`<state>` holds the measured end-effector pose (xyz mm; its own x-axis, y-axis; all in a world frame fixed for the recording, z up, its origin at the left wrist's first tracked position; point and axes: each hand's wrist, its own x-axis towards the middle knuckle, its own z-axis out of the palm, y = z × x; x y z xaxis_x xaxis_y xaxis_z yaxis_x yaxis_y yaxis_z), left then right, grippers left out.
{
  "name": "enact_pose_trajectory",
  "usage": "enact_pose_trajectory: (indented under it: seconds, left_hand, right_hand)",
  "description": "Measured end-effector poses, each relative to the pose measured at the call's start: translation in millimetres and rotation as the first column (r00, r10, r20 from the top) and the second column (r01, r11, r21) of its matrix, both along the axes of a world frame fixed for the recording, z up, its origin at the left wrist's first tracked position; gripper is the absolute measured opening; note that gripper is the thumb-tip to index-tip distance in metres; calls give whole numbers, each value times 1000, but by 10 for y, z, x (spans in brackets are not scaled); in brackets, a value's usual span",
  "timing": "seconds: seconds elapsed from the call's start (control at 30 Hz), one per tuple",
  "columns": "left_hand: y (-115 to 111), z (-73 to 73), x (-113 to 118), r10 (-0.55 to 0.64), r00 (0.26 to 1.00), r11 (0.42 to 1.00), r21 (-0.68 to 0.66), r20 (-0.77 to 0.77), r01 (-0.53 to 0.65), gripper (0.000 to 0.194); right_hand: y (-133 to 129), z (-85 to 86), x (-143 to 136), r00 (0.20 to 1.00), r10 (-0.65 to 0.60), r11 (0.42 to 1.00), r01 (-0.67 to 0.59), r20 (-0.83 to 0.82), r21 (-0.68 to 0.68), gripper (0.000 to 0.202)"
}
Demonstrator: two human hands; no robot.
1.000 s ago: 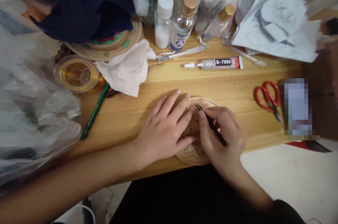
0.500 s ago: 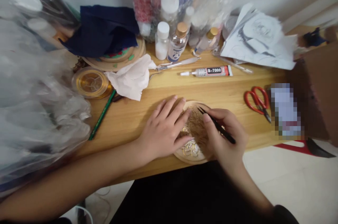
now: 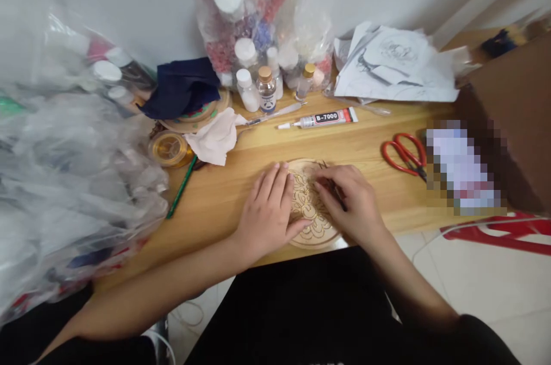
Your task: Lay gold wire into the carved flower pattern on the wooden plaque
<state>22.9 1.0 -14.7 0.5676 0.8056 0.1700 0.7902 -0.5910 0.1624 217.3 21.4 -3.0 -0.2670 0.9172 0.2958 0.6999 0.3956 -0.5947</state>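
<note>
From my remote seat I saw the disc point(image 3: 317, 233) on the table point(image 3: 232, 175), near its front edge. The left hand point(image 3: 264, 216) lay flat, fingers close together along the rim, thumb out over the surface. The right hand point(image 3: 357, 198) pinched dark tweezers point(image 3: 338, 190) at the far right side. Gold curling outlines, petal-like, covered the round, pale, wood-looking face.

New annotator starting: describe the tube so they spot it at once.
On the wooden table, find the round patterned disc near the front edge. Beyond it, short of the small bottles, lies the tube. It lies flat, white-tipped, and alone carries a dark B-7000 label.
</note>
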Motion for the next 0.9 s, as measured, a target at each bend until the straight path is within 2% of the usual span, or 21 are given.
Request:
enact_pose_trajectory:
  seconds: [0.13, 0.23, 0.4, 0.63, 0.9]
  left_hand:
    - [-105, -6, 112, 115, 993, 993, -16, 9, -115, 75]
    - [-133, 10, 141, 156, 988, 987, -50, 20, -155, 71]
    - [-117, 41, 133, 162, 986, 984, -82, 47, -158, 69]
    - [-100, 45, 119, 153, 986, 987, -59, 61, -149, 68]
    - [-96, 54, 106, 126, 991, 991, -54, 46, -124, 69]
  right_hand:
    - [133, 11, -23, 997, 81, 996, -82, -7, -32, 13]
    - [203, 17, -27, 993, 114, 992, -115, -12, -43, 15]
    - [262, 15, -37, 991, 135, 989, -133, 19, -67, 15]
    - [243, 34, -59, 983, 140, 990, -135, 122, -44, 14]
    - [199, 68, -101, 989, 104, 993, -99, 107, -58, 16]
